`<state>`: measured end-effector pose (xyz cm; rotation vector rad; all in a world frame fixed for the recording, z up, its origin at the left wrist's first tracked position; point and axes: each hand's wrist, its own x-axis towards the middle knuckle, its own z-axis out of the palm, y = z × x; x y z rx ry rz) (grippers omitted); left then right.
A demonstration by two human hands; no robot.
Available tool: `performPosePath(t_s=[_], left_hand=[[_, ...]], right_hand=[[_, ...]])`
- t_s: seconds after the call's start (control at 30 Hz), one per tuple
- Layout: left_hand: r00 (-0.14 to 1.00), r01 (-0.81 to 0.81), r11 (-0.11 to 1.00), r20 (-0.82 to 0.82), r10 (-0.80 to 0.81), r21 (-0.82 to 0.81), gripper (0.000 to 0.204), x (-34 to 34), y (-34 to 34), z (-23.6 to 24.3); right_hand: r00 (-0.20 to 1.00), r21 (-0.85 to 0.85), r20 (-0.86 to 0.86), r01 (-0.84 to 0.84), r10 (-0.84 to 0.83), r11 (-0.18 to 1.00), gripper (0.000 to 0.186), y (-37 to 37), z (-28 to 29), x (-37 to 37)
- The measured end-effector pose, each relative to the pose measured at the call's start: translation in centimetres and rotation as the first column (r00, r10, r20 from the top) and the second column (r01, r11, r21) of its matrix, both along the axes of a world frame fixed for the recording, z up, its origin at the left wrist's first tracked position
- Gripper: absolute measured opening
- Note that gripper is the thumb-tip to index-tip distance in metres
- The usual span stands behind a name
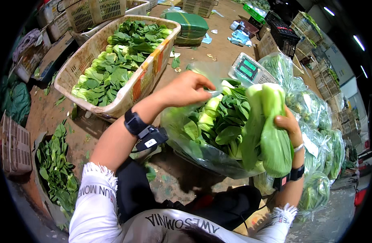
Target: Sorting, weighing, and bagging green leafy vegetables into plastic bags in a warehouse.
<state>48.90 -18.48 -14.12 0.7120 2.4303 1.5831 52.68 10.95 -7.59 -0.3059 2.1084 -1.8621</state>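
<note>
dark-leaved greens [230, 121] sit in an open, clear thin-plastic bag [212, 160]

the brown, litter-strewn floor [218, 24] spreads beneath everything. on it, to the left, stands a long, off-white plastic crate [151, 77] with orange marks, heaped with leafy greens [125, 60]. bulging see-through plastic sacks [311, 107] of greens line the right side. between them, in front of the person, is the bag, its mouth open and upward; what it stands on is hidden. beyond the crate sits a dark green, strapped block-shaped package [189, 26]. a white scale [251, 71] with a lit green display is just behind the bag.

a pale-stalked, broad-leaved green bunch [271, 141] is over the bag's right edge, stalks up, leaves hanging. the right hand's [290, 125] grip is closed around it, thumb across the leaves below the stalks. the left hand's [190, 87] grip is closed too, fingers pinching the film at the bag's far rim.
</note>
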Motion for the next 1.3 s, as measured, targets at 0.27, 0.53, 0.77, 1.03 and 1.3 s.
performPosePath(t_s=[0.27,0.53,0.77,1.03,1.3], left_hand=[[0.943,-0.087,0.337,0.187,-0.276,0.937,0.052,-0.4,-8.4,1.8],[0.904,-0.085,0.433,0.252,-0.345,0.897,0.031,-0.7,-9.1,1.3],[0.978,-0.095,0.336,0.152,-0.146,0.937,0.024,-0.6,-9.2,1.0],[0.886,-0.298,0.373,0.4,-0.234,0.879,0.022,0.1,-8.8,0.8],[0.954,-0.181,0.466,0.27,-0.13,0.866,0.022,1.5,-8.0,2.5]], right_hand=[[0.835,0.42,0.316,-0.55,0.451,0.722,0.077,-8.2,1.5,-6.5],[0.751,0.657,0.145,-0.56,0.644,0.505,0.094,-18.2,-2.6,-9.7],[0.553,0.917,0.015,-0.341,0.833,0.209,0.095,-16.9,-13.0,-5.2],[0.619,0.956,0.053,-0.259,0.784,0.139,0.076,-20.8,-11.7,-6.0],[0.399,0.928,0.035,0.326,0.916,-0.178,0.052,-19.6,-14.9,-0.6]])
